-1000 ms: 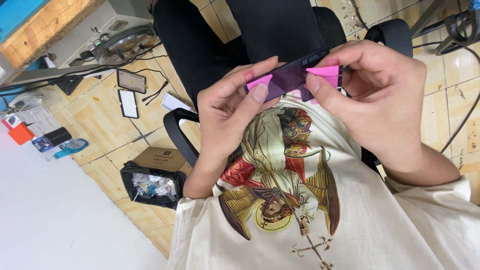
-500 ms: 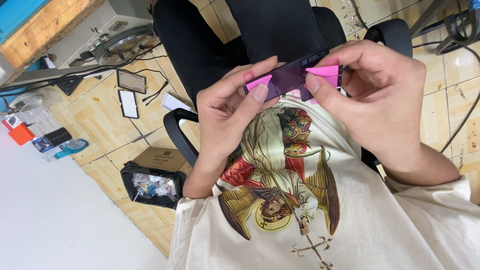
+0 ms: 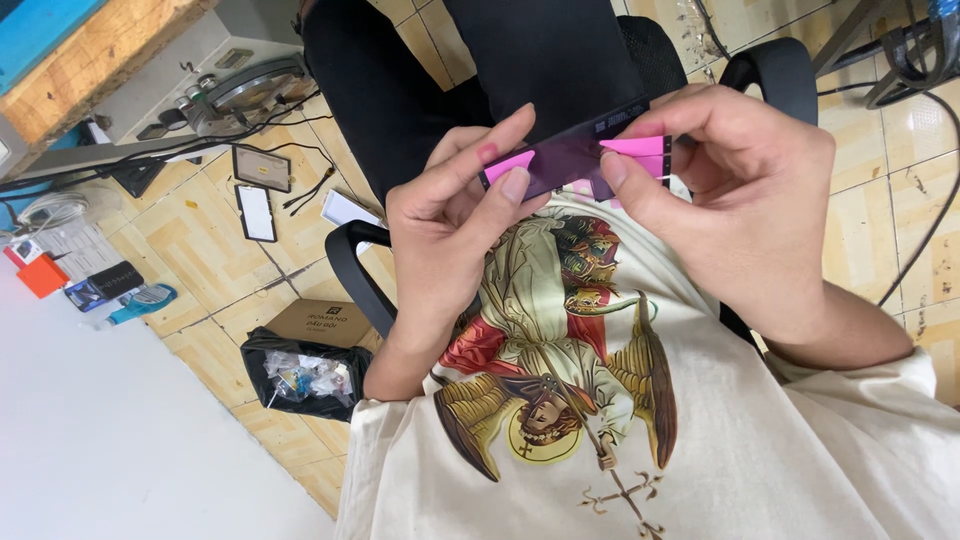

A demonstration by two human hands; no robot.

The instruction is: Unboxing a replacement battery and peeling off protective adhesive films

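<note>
Both of my hands hold one thin dark purple strip [image 3: 575, 155] with pink tabs at its two ends, up in front of my chest. My left hand [image 3: 450, 215] pinches the left pink tab between thumb and forefinger. My right hand [image 3: 740, 190] pinches the right pink tab the same way. The strip is stretched flat between them, over a cream shirt [image 3: 640, 440] with a colourful printed figure.
I sit on a black office chair with an armrest [image 3: 350, 270] at my left. On the tiled floor lie a cardboard box with a black bag of scraps [image 3: 305, 370], two small tablets [image 3: 258, 190], cables and a metal machine [image 3: 230, 80].
</note>
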